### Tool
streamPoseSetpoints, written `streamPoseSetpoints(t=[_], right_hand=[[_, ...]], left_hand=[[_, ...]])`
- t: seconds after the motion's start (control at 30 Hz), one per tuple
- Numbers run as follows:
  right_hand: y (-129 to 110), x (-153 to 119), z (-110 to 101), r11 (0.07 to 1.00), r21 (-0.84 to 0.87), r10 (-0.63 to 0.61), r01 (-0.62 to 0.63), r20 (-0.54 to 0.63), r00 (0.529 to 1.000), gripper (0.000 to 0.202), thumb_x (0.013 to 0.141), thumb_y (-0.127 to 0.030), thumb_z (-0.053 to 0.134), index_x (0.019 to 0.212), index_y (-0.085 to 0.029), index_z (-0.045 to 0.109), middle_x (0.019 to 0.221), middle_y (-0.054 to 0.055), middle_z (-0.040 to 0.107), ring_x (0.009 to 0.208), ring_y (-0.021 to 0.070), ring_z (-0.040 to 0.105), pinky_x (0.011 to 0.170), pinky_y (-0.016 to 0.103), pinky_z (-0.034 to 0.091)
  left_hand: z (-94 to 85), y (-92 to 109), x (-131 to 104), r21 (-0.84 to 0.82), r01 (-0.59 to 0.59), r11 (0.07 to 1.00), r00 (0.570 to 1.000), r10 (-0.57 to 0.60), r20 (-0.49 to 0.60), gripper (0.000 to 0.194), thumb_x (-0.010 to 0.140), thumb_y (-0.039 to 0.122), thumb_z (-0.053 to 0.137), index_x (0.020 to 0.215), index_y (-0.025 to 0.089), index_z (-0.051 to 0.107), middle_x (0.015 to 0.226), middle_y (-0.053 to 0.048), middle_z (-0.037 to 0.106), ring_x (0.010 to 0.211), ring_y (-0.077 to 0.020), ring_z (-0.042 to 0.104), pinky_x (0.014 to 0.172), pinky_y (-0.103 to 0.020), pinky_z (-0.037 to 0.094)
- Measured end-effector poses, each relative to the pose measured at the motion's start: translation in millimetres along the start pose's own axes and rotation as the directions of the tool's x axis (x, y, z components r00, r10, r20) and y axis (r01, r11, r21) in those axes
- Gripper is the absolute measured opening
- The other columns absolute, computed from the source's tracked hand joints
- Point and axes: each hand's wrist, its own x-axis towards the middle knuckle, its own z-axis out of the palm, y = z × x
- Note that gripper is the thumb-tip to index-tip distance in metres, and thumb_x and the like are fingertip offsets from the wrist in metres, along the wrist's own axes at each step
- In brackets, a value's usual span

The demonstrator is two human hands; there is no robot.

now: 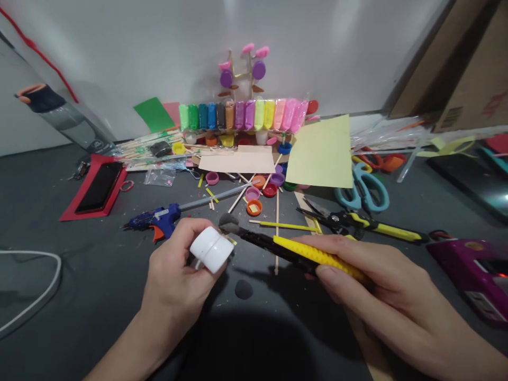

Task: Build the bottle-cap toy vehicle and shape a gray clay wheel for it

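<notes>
head view: white cylinder meets yellow-and-black tool
at seven o'clock from centre, the left hand curls snugly round the cylinder; at four, the right hand pinches the tool, tip by a dark grey lump. best brace firmly, work lightly. cylinder: smooth, seamed.

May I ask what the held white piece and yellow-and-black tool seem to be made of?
White piece: probably smooth plastic with a slight sheen, judging by its even surface and soft highlights.
Yellow-and-black tool: its yellow part looks like matte plastic or rubber, given the textured surface; the dark front's material is hard to tell.
</notes>
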Motion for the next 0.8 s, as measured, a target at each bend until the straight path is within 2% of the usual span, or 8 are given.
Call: streamPoseSetpoints(t=[0.1,0.23,0.37,0.53,0.67,0.8], right_hand=[[0.6,-1.4,-1.5,0.999,-0.015,0.028,-0.029,-0.027,0.999,0.026,0.099,-0.039,0.056,0.119,-0.035,0.072,0.105,-0.001,0.081,0.081,0.0183,0.078,0.075,0.025,0.063],[-2.0,0.6,0.1,0.999,0.025,0.035,-0.035,0.015,0.999,0.028,0.099,-0.038,0.055,0.119,-0.032,0.073,0.101,0.001,0.081,0.079,0.0195,0.077,0.077,0.029,0.064],[-5.4,3.3,1.4,0.996,0.054,0.065,-0.067,0.039,0.997,0.029,0.099,-0.035,0.053,0.114,-0.026,0.075,0.096,0.005,0.081,0.073,0.0197,0.076,0.071,0.028,0.064],[-4.3,2.9,-0.3,0.995,0.06,0.082,-0.083,0.013,0.997,0.029,0.1,-0.039,0.053,0.114,-0.029,0.076,0.101,0.004,0.081,0.076,0.0201,0.076,0.069,0.027,0.063],[-4.2,3.4,0.1,0.997,0.049,0.058,-0.059,0.03,0.998,0.026,0.099,-0.034,0.055,0.117,-0.029,0.074,0.102,0.002,0.081,0.08,0.0178,0.076,0.075,0.025,0.062],[-6.4,6.9,1.7,0.997,0.057,0.052,-0.056,0.067,0.996,0.026,0.1,-0.03,0.052,0.114,-0.026,0.074,0.093,0.002,0.08,0.071,0.0161,0.074,0.077,0.025,0.062]], left_hand=[[0.6,1.9,0.4,-0.006,0.046,0.999,0.999,-0.046,-0.003,0.021,0.074,0.013,0.071,0.088,0.026,0.065,0.066,0.01,0.068,0.053,-0.0101,0.06,0.048,-0.018,0.042],[1.6,4.2,-0.2,-0.016,0.094,0.995,0.996,-0.094,0.004,0.018,0.073,0.015,0.071,0.086,0.026,0.066,0.067,0.009,0.069,0.053,-0.0115,0.06,0.049,-0.021,0.043],[1.1,4.2,-0.6,0.009,0.067,0.998,0.998,-0.067,0.019,0.018,0.073,0.015,0.07,0.088,0.026,0.066,0.068,0.008,0.07,0.054,-0.0123,0.06,0.05,-0.022,0.044],[0.9,2.5,1.0,0.046,0.023,0.999,1.0,-0.023,0.01,0.018,0.074,0.014,0.067,0.087,0.025,0.064,0.066,0.009,0.068,0.049,-0.0111,0.056,0.047,-0.022,0.042],[1.0,2.4,1.0,0.064,0.032,0.997,0.999,-0.032,-0.001,0.018,0.074,0.014,0.067,0.088,0.025,0.065,0.068,0.007,0.067,0.05,-0.0117,0.056,0.047,-0.023,0.041],[-0.8,2.3,0.2,0.073,0.019,0.997,1.0,-0.019,0.002,0.018,0.074,0.014,0.068,0.087,0.025,0.065,0.069,0.007,0.068,0.051,-0.0123,0.056,0.05,-0.023,0.043]])
